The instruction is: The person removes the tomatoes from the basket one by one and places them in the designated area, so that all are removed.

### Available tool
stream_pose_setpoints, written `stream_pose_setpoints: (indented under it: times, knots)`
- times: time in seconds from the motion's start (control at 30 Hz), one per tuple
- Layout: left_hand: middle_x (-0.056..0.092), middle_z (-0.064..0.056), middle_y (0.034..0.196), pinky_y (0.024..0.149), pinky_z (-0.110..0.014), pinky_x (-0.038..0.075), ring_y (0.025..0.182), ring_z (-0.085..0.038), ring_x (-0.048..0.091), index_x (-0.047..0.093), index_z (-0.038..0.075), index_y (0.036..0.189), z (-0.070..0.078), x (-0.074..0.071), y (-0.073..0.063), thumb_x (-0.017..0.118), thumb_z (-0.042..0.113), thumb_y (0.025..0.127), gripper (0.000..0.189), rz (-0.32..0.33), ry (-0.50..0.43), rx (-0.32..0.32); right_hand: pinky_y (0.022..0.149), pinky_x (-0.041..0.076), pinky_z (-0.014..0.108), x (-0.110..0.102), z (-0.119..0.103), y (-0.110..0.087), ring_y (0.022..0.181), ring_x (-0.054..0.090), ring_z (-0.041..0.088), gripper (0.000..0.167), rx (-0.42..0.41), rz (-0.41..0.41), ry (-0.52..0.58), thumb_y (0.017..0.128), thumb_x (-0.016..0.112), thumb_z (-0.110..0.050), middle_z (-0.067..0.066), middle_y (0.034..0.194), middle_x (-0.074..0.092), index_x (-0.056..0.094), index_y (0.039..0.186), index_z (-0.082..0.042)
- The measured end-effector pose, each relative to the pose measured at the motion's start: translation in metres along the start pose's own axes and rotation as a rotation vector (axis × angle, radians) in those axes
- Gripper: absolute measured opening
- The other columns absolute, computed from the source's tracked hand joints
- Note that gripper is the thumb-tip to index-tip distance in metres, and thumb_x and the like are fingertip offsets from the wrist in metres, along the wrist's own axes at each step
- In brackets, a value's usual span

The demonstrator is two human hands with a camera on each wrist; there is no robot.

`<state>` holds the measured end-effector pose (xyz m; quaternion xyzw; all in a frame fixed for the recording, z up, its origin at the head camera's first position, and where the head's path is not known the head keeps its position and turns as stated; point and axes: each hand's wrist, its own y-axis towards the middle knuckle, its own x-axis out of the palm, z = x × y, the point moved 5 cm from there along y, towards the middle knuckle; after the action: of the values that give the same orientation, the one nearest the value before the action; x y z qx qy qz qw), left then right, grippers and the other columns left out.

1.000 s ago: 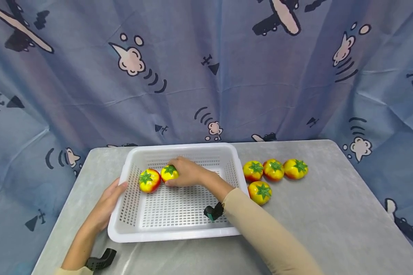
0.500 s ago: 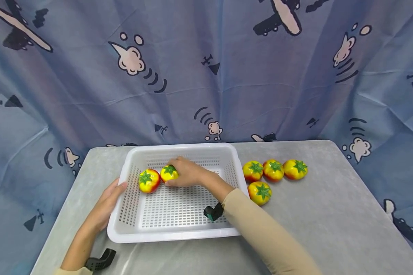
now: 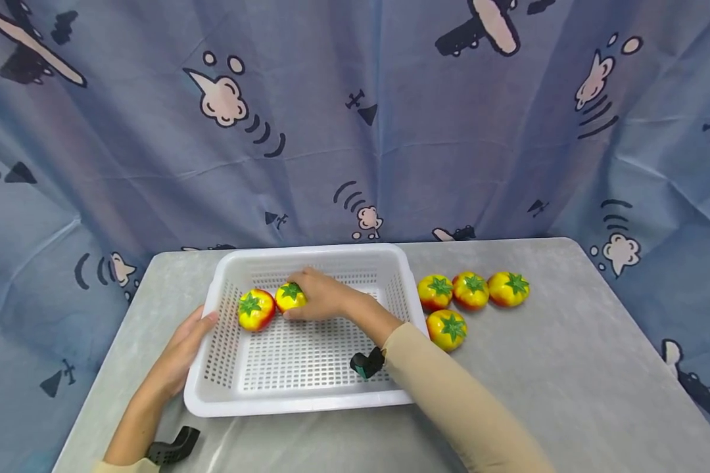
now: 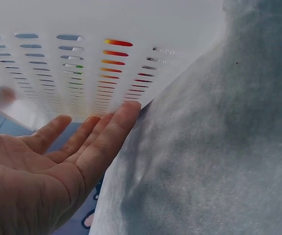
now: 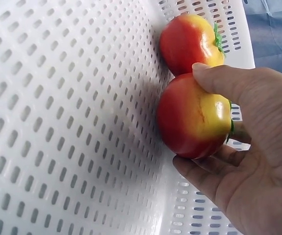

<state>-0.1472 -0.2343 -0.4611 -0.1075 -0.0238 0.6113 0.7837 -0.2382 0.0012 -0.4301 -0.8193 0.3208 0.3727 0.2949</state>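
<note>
Inside a white perforated plastic basket [image 3: 307,401], my right hand [image 3: 325,297] grips a red-and-yellow tomato [image 3: 290,297] with a green star-shaped calyx. The right wrist view shows the thumb on one side of this tomato [image 5: 194,117] and curled fingers below it. A second tomato [image 3: 257,310] lies against it on the left, near the basket's left wall. My left hand [image 3: 180,351] is at the basket's left side, thumb by the rim. In the left wrist view its extended fingers [image 4: 109,142] touch the outside of the slotted wall [image 4: 180,19].
On the grey table [image 3: 568,368], right of the basket, several more tomatoes lie close together; the nearest tomato [image 3: 447,330] is beside the basket's right wall. A blue patterned curtain [image 3: 307,131] hangs behind the table. Black wrist cameras sit on both wrists.
</note>
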Motion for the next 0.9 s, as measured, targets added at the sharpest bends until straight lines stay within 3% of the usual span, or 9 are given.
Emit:
stream_pose_setpoints:
  times: [0.17, 0.53, 0.9]
  knots:
    - [0.035, -0.043, 0.159, 0.091, -0.047, 0.068, 0.118, -0.023, 0.070, 0.005, 0.008, 0.171, -0.0001, -0.0002, -0.0014, 0.029, 0.040, 0.117, 0.067, -0.001, -0.016, 0.004, 0.122, 0.049, 0.043, -0.0005, -0.0012, 0.0007, 0.138, 0.056, 0.028, 0.072, -0.014, -0.005, 0.008, 0.098, 0.077, -0.039, 0.017, 0.156, 0.052, 0.049, 0.156, -0.006]
    - [0.035, -0.043, 0.159, 0.092, -0.049, 0.067, 0.124, -0.035, 0.067, 0.004, 0.008, 0.171, 0.0037, 0.0018, -0.0001, 0.029, 0.041, 0.117, 0.068, -0.018, -0.004, 0.012, 0.121, 0.050, 0.043, -0.0021, 0.0004, -0.0005, 0.137, 0.057, 0.029, 0.072, -0.019, 0.003, -0.003, 0.097, 0.077, -0.038, 0.017, 0.155, 0.053, 0.049, 0.156, -0.007]
    - [0.032, -0.045, 0.160, 0.092, -0.049, 0.067, 0.122, -0.026, 0.067, 0.002, 0.006, 0.170, 0.0033, 0.0025, 0.0001, 0.028, 0.040, 0.117, 0.068, -0.036, -0.041, 0.006, 0.119, 0.051, 0.040, -0.0046, -0.0063, -0.0064, 0.134, 0.059, 0.026, 0.068, -0.024, 0.017, -0.067, 0.096, 0.078, -0.038, 0.012, 0.150, 0.058, 0.053, 0.153, -0.009]
